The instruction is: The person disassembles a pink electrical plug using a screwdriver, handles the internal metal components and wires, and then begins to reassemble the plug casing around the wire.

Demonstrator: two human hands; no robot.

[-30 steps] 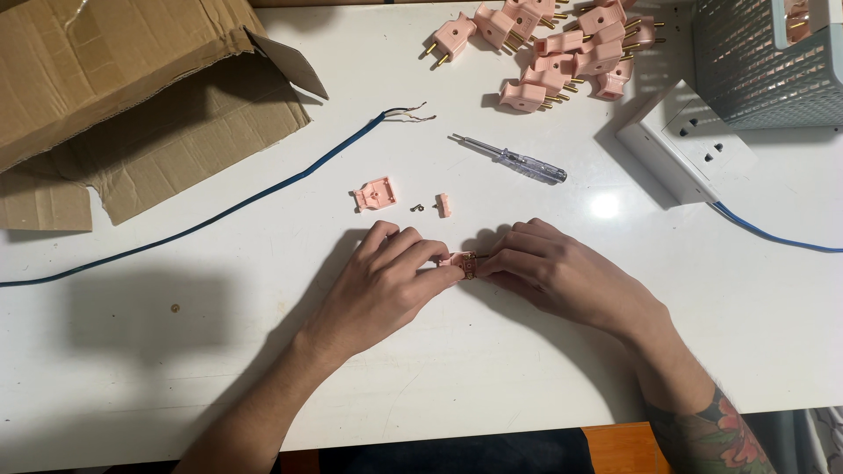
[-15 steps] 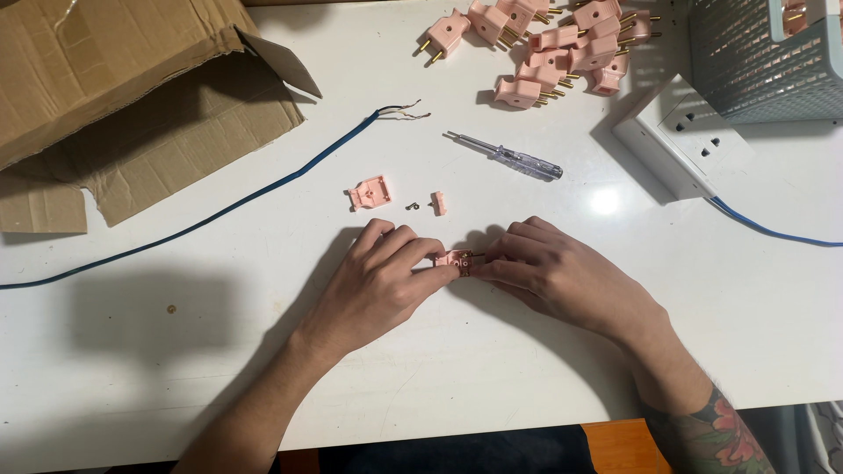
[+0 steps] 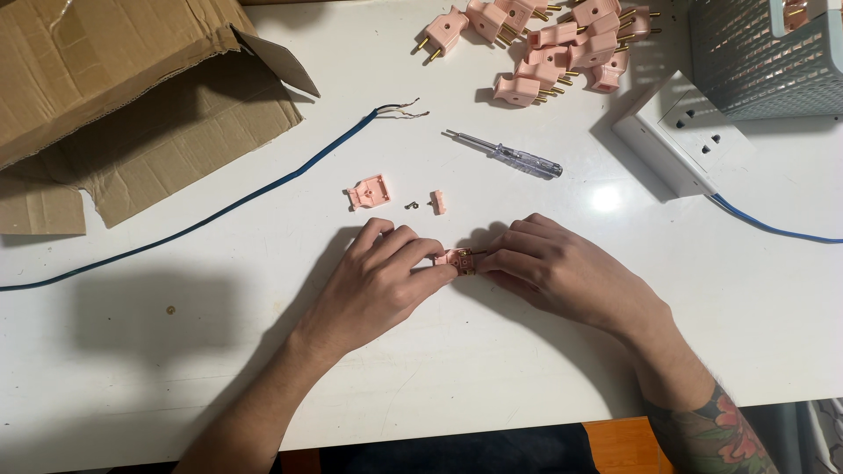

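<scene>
Pink plug half (image 3: 457, 259) sits low over a white table (image 3: 439, 377), pinched between the fingertips of both hands, with a torn cardboard box (image 3: 114, 96) at the far left and a grey basket (image 3: 764, 53) at the far right. Left hand (image 3: 382, 285) and right hand (image 3: 562, 268) are both curled closed on it, knuckles up, while a pink cover piece (image 3: 368, 191), a small screw (image 3: 410, 205) and a screwdriver (image 3: 509, 155) lie just beyond.
</scene>
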